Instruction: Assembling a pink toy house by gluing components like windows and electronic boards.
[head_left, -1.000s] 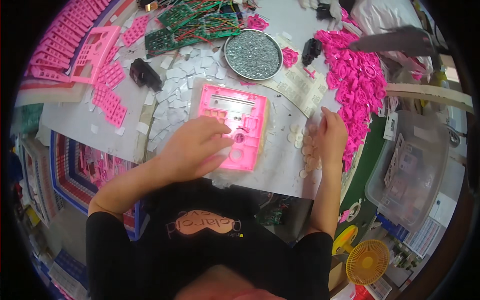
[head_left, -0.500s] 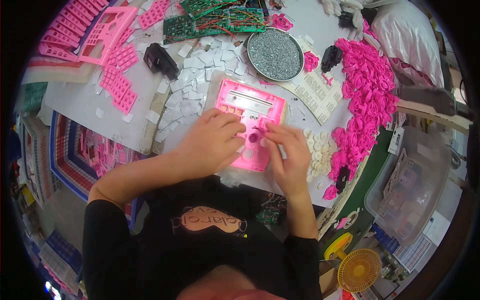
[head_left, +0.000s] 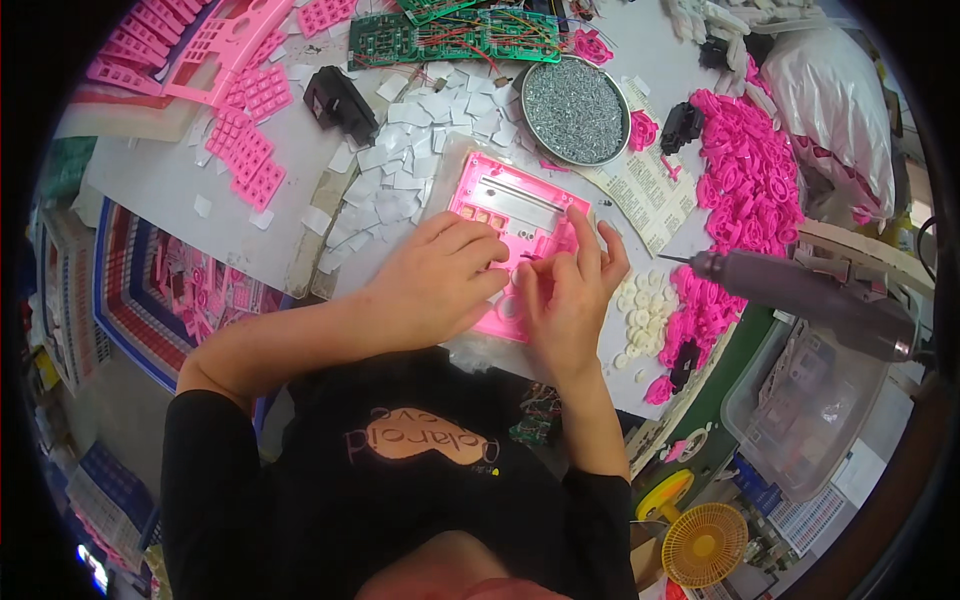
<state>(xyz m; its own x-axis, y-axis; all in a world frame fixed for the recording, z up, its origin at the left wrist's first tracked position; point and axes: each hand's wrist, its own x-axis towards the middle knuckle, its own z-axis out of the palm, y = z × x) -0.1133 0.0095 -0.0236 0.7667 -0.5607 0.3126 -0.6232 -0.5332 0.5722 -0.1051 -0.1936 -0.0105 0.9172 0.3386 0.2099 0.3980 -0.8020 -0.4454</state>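
Note:
A pink plastic casing [head_left: 513, 312] lies on clear plastic wrap in front of me, its inner side up, with a silver strip [head_left: 515, 205] across its far part. My left hand [head_left: 445, 272] grips the casing's left side, fingers curled over it and their tips partly hidden. Over the right half of the casing, my right hand [head_left: 572, 300] pinches thumb and forefinger together beside a small dark part; its other fingers are raised. What sits inside that pinch is too small to make out.
A round tray of small screws [head_left: 576, 110] stands beyond the casing. White paper pieces [head_left: 405, 150] lie to its left. Cream discs [head_left: 645, 318] and a heap of pink parts [head_left: 745, 170] are on the right, where a dark electric screwdriver [head_left: 800, 295] juts in.
The electric screwdriver at the right has swung inward toward the table. My right hand's outer fingers have lifted and spread, while the left stays on the casing. The whole view has shifted slightly.

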